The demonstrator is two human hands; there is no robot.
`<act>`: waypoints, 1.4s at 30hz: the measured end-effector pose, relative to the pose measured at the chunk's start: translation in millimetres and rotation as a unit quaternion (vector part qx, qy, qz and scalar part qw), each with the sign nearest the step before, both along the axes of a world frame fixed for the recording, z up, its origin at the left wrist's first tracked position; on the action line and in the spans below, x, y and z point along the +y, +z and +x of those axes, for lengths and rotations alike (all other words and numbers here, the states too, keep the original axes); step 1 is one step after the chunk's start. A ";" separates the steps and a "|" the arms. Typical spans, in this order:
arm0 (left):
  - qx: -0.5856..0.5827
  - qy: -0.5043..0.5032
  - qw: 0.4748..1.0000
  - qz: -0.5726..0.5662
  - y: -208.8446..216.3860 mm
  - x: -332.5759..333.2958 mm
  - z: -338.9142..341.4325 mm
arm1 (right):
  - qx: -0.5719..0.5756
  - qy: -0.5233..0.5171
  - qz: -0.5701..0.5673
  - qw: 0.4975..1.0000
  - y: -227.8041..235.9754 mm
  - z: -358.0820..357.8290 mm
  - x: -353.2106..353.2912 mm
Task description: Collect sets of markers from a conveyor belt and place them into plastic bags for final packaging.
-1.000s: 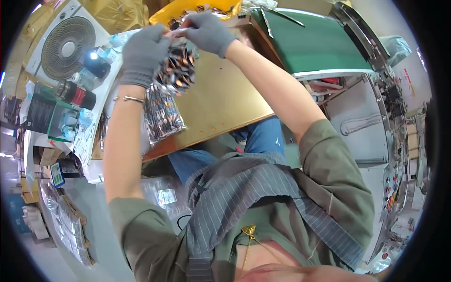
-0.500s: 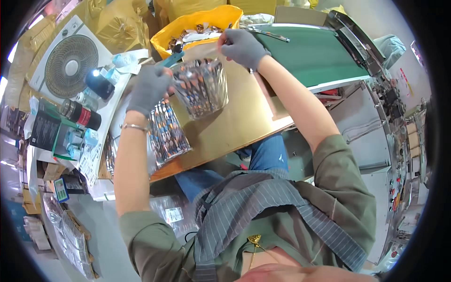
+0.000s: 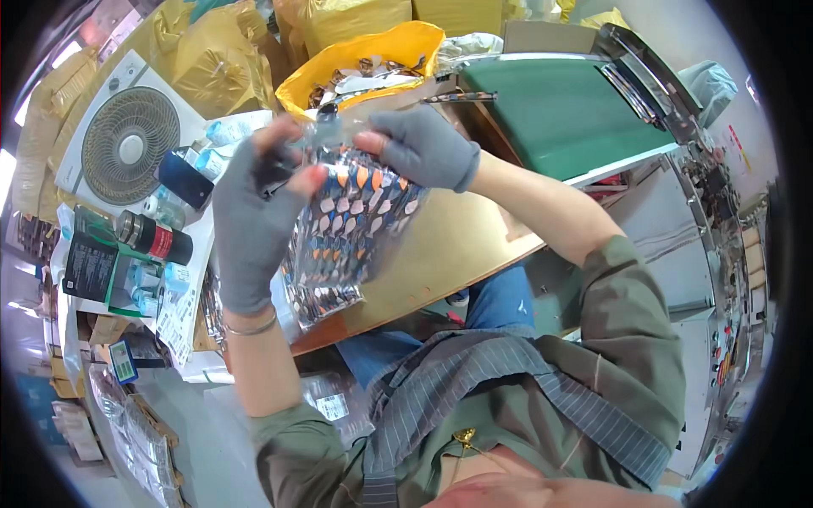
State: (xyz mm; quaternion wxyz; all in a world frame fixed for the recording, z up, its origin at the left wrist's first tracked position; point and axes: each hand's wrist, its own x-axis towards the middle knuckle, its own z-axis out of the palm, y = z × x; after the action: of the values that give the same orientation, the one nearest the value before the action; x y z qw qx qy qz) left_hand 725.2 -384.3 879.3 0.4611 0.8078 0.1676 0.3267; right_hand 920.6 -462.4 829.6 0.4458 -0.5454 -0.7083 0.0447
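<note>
A clear plastic bag (image 3: 356, 216) filled with flat pieces patterned in dark, orange and white leaf shapes is tilted between my hands above the tabletop. My right hand (image 3: 428, 151), in a grey fingerless glove, pinches its upper edge. At the bag's upper left is my gloved left hand (image 3: 258, 216), its thumb over the edge. Its index finger is raised and smeared by motion, and other fingertips are hidden. Below the bag, another clear pack of similar patterned pieces (image 3: 326, 303) lies on the tan table (image 3: 445, 254), partly covered.
Behind my hands stands a yellow sack (image 3: 389, 46) of loose pieces. A green conveyor belt (image 3: 550, 114) is at the right. To the left are a white fan (image 3: 131, 148), a dark flask (image 3: 157, 239) and a black box (image 3: 89, 262). A long patterned strip (image 3: 461, 97) lies near the belt.
The bag has come lower and nearer, turning its patterned face toward me. My right hand has moved down to its upper edge; my left hand has also come down, its fingers shifting.
</note>
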 end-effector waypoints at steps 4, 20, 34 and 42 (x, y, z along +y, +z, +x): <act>0.009 -0.010 0.966 -0.257 -101.4 34.9 -2.2 | -0.064 -0.069 -0.035 0.995 -48.1 -1.2 72.5; 0.033 0.200 0.900 -0.386 -249.4 179.9 10.6 | -0.132 -0.260 -0.203 0.935 -126.9 39.8 232.9; 0.041 0.197 0.912 -0.358 -243.0 171.6 1.4 | 0.009 -0.248 -0.151 0.957 -150.7 49.3 217.3; 0.006 0.270 0.963 -0.010 -190.5 72.9 7.1 | -0.060 -0.432 -0.275 0.857 -226.7 169.6 85.6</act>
State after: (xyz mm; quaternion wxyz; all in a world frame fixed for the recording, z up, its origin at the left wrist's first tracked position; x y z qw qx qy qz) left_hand 732.2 -311.4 688.8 0.3629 0.7298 0.3855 0.4325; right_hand 1090.2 -376.7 602.9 0.2093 -0.8984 -0.3860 0.0082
